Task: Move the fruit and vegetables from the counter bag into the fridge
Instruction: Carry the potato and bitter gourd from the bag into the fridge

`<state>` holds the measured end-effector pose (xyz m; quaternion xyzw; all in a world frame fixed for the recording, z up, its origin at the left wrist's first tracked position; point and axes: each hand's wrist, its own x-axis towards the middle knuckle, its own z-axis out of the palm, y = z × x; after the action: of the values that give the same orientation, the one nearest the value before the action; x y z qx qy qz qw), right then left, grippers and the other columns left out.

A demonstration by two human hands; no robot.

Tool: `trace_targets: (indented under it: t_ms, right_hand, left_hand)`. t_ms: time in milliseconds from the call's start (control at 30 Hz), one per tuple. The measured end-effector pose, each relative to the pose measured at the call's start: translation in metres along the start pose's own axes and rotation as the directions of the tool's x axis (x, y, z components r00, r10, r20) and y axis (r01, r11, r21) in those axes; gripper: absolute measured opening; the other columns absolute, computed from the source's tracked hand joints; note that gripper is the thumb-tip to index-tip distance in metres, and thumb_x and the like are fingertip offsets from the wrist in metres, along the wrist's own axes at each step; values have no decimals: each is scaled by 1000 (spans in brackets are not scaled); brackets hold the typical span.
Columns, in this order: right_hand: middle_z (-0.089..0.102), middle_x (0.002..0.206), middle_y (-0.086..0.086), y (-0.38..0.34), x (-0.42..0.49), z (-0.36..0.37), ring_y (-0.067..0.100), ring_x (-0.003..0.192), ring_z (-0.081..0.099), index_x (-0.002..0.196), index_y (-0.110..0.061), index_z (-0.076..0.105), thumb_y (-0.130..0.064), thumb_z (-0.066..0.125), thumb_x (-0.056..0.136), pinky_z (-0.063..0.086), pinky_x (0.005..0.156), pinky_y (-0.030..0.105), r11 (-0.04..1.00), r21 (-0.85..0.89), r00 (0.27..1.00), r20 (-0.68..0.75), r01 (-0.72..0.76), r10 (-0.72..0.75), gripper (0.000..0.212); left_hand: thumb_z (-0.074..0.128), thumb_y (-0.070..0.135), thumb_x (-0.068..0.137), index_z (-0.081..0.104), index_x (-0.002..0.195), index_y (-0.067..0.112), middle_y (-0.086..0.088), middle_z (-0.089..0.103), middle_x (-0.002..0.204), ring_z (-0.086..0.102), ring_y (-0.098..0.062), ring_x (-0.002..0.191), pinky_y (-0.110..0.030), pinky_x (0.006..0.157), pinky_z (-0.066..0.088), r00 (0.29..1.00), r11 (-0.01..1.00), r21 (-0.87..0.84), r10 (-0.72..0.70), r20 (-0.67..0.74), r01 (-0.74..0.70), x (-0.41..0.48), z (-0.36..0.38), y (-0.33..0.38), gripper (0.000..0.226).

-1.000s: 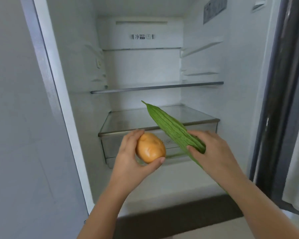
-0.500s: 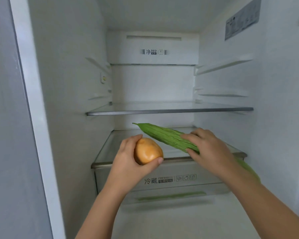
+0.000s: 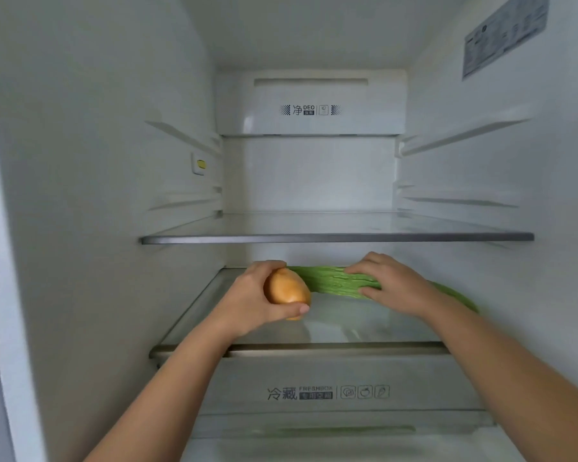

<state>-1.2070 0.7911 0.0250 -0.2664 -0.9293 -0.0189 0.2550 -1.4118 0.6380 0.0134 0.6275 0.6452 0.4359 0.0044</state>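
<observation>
Left hand (image 3: 247, 303) gripping potato (image 3: 286, 290); right hand (image 3: 394, 285) around gourd (image 3: 331, 280), long axis left-right, over shelf (image 3: 314, 348).

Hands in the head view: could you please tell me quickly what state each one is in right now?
Left hand: closed around the potato.
Right hand: closed on the green gourd.

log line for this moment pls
left hand: holds potato | right hand: holds green gourd | both over glass shelf above crisper drawer | not released
</observation>
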Motion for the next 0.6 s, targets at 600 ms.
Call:
trace_targets:
  t_ms: [600]
  right_hand:
    - [52,122,0,29,27,13,18,116,46,131,-31,46,-30,54,89,43,87,34,993,-86,997,-11,-74,74,43]
  left_hand:
    - [79,23,71,52,126,18,-1,47,131,41,-4,112,10,81,20,992,997,55,49,113,-55,45,9,-13,62]
